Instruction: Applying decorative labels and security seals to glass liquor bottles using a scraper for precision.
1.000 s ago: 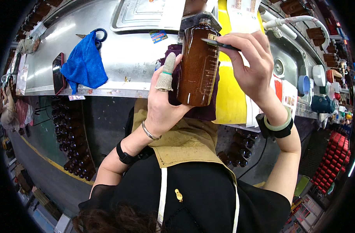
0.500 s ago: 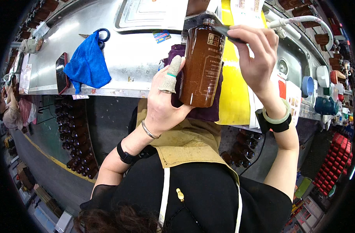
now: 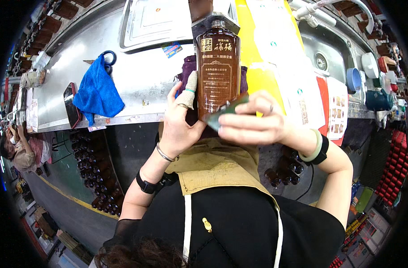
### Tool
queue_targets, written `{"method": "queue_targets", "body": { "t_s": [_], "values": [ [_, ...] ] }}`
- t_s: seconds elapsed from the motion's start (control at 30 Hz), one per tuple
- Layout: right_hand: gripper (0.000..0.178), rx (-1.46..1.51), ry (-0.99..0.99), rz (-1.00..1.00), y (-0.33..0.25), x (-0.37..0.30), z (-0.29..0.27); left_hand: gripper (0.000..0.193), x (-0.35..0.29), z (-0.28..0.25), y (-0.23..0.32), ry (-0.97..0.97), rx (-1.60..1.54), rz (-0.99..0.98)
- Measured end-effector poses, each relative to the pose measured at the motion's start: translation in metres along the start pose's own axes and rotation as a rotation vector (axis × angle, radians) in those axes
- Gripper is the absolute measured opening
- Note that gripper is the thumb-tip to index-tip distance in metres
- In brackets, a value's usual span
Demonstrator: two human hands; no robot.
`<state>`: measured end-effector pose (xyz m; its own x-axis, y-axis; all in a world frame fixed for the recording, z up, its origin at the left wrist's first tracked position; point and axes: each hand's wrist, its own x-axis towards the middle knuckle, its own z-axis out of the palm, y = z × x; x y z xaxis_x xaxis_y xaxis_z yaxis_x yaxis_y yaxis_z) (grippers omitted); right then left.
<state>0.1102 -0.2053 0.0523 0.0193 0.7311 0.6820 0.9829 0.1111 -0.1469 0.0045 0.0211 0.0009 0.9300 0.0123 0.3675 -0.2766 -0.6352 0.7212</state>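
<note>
A brown glass bottle [image 3: 218,67] with light printed lettering lies with its clear neck pointing away from me, on a dark purple cloth [image 3: 189,66]. My left hand [image 3: 180,114] steadies the bottle at its lower left, with a fabric finger sleeve held by a green band against the glass. At the bottle's lower right, my right hand [image 3: 255,118] pinches a flat dark green piece [image 3: 228,111] whose edge overlaps the bottle's base. Motion blurs this piece, and I cannot tell its kind.
A blue cloth [image 3: 99,91] with scissors [image 3: 108,59] and a phone [image 3: 71,105] lie on the left of the metal counter [image 3: 143,100]. A white tray [image 3: 157,22] sits farther back. Papers [image 3: 298,85] and a sink [image 3: 320,60] are right. Another person [image 3: 27,149] is far left.
My right hand has come down from beside the bottle's neck to its base, bringing the dark green piece along. The bottle has turned so its printed face points up. My left hand stays at its side.
</note>
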Motion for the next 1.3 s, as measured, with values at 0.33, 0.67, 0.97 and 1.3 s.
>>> {"method": "queue_targets", "body": {
  "t_s": [0.33, 0.67, 0.97, 1.3],
  "values": [
    [0.035, -0.175, -0.047, 0.283, -0.012, 0.021, -0.012, 0.082, 0.002, -0.001, 0.014, 0.106, 0.015, 0.030],
    [0.037, -0.252, -0.005, 0.277, -0.018, 0.021, -0.013, 0.088, -0.003, 0.002, 0.018, 0.120, -0.084, -0.120],
    [0.019, -0.312, -0.125, 0.282, 0.047, 0.085, 0.016, 0.091, -0.008, 0.006, 0.014, 0.145, -0.180, -0.168],
    [0.018, -0.080, -0.200, -0.052, 0.003, 0.056, 0.008, 0.072, -0.004, -0.002, 0.020, 0.106, -0.315, -0.221]
  ]
}}
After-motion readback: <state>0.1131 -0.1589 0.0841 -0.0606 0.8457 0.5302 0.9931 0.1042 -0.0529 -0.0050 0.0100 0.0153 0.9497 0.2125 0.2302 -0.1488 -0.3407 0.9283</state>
